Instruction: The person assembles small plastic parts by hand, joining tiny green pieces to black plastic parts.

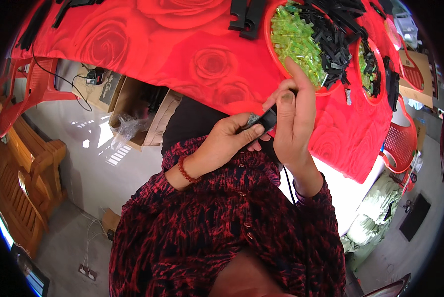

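Note:
My left hand [224, 141] is closed round a dark, narrow plastic part [267, 120], with the thumb pressed along its near side. A small grey, speckled patch shows beside that part. At the part's far end, my right hand [296, 119] has its thumb bent in against the other fingers, while the index finger points out toward the table. A bit of black shows between its thumb and fingers; whether it belongs to the same part is hidden. Both hands are over my lap, at the edge of the table with the red rose-patterned cloth [182, 64].
Beyond my right hand, a round red tray [270, 47] holds yellow-green clear pieces [293, 37] and black pieces [333, 47]. A smaller red tray [379, 59] stands to its right. Black slotted parts [246, 20] lie farther back. An opened cardboard box [120, 104] sits left of my lap.

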A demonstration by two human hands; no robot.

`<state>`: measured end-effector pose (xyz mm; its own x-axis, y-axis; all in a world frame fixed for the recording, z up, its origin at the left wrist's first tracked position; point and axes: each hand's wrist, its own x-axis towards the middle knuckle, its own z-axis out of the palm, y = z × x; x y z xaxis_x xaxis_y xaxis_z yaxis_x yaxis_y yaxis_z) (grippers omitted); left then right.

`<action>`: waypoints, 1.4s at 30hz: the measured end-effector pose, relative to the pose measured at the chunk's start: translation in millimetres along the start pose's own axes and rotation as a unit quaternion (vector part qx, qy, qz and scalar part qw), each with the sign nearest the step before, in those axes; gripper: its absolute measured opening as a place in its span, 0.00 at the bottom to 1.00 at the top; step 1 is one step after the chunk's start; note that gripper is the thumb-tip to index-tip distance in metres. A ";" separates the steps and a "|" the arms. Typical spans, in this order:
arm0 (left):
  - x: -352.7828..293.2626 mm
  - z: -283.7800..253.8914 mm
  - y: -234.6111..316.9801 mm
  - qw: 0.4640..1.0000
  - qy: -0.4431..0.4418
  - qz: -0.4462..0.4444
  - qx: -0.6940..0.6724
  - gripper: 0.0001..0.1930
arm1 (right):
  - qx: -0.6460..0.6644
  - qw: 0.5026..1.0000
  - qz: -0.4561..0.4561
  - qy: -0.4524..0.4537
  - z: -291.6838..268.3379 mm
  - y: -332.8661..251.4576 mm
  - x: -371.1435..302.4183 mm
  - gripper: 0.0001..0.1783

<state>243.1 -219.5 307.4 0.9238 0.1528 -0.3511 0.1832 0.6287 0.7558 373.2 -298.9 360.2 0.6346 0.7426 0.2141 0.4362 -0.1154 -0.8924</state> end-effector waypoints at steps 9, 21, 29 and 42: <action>-28.6 17.1 -1.8 0.998 0.032 -0.005 0.063 0.13 | 0.119 0.990 0.065 -0.025 -1.8 1.6 -13.4 0.22; -56.5 17.2 -25.4 0.991 0.088 0.032 0.098 0.10 | 0.117 0.992 0.050 -0.008 16.5 -3.4 -46.8 0.20; -60.4 14.7 -36.8 0.995 0.076 0.059 0.000 0.10 | 0.119 0.992 0.037 0.003 20.5 -11.1 -52.6 0.19; -50.9 9.6 -26.2 0.995 0.092 -0.002 0.028 0.10 | 0.165 0.983 0.081 0.003 25.4 9.9 -40.3 0.19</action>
<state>194.5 -251.1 310.9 0.8463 0.2906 -0.4465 0.2105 0.5875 0.7814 335.8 -313.1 332.7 0.6832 0.7277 0.0610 0.0991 -0.0096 -0.9950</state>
